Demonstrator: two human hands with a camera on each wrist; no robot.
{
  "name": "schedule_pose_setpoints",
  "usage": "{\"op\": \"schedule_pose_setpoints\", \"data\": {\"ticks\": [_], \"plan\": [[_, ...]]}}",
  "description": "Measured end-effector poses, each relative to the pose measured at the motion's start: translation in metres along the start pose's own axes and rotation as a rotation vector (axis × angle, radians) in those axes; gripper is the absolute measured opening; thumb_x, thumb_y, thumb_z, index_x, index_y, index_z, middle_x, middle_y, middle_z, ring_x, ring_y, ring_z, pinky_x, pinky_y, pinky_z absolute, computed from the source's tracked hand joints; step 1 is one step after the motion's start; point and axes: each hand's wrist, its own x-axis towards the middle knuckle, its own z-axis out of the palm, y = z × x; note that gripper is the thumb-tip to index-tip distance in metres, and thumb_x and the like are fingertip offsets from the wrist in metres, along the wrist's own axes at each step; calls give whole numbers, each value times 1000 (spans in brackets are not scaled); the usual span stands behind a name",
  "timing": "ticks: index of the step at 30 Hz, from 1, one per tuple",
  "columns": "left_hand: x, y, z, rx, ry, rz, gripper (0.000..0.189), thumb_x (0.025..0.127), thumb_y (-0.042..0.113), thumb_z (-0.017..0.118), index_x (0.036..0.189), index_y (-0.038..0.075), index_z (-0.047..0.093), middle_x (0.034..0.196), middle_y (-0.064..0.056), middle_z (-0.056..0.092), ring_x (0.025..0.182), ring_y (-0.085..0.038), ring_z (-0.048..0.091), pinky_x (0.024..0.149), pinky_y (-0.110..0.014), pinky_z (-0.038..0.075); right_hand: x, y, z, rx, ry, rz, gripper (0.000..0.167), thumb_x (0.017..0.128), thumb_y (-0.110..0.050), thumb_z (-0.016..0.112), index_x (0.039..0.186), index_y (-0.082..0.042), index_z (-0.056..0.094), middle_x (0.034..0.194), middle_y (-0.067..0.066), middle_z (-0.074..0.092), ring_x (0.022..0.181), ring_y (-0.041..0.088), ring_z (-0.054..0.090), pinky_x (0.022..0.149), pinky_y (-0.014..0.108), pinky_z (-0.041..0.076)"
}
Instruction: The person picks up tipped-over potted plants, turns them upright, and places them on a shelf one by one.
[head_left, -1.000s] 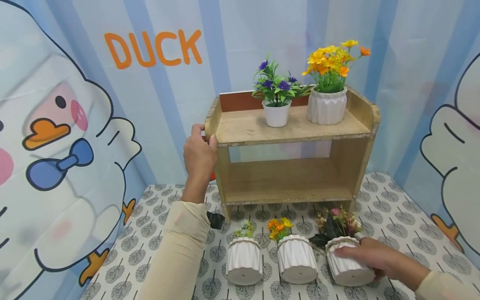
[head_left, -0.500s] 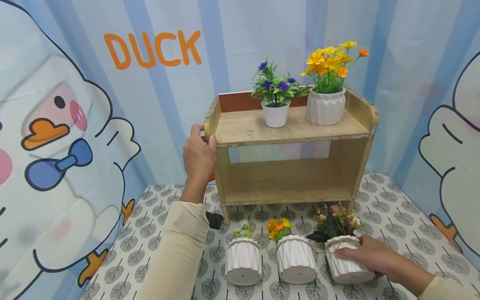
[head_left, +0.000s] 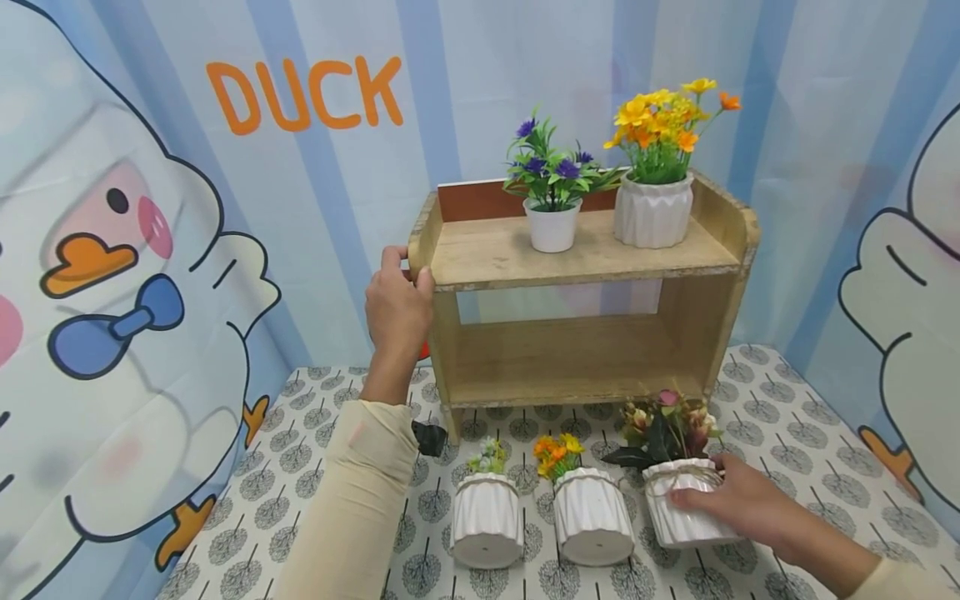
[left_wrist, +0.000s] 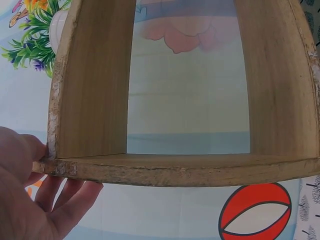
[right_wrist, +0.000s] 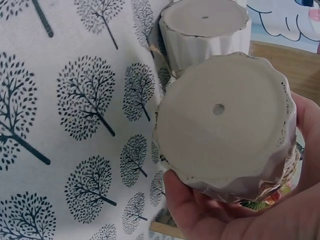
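Note:
My left hand (head_left: pixel 400 308) grips the upper left side of a two-tier wooden shelf (head_left: pixel 585 271); in the left wrist view the thumb and fingers lie on either side of its edge. Low on the right, my right hand (head_left: pixel 750 504) holds a white fluted flowerpot (head_left: pixel 682 508) with twine round its rim, pink flowers and dark leaves. In the right wrist view the pot's base (right_wrist: pixel 220 130), with a small hole, faces the camera. Left of it, two similar white pots lie tipped back on the cloth, one with orange-yellow flowers (head_left: pixel 592 521), one with pale flowers (head_left: pixel 487 521).
On the upper tier stand a small white pot with purple flowers (head_left: pixel 553 229) and a fluted pot with yellow flowers (head_left: pixel 652 215). A tree-print cloth (head_left: pixel 300 483) covers the table. Behind hangs a striped duck-print curtain (head_left: pixel 330 208). A small dark object (head_left: pixel 429 438) lies by the shelf's left leg.
The pot in my right hand has risen a little and shifted slightly left, its base showing less in the head view. My left hand stays on the shelf.

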Motion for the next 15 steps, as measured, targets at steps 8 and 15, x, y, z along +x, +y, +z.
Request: {"op": "schedule_pose_setpoints", "data": {"ticks": [8,15], "plan": [[1,-1,0,-5,1,-1,34,98,24,60,129,12,58,117,-16,74,106,-36,69,84,-50,56,-7,-4,-2,-7,42,-78,113,85,-58,74,149,18,20,145,47,37,126,63,47,94,67,48],[0,0,0,-5,0,-2,33,98,24,60,129,13,58,116,-16,74,105,-36,69,84,-50,55,-13,-12,-2,-65,124,-161,109,83,-57,76,148,15,25,144,45,41,122,60,51,93,66,49]]}}
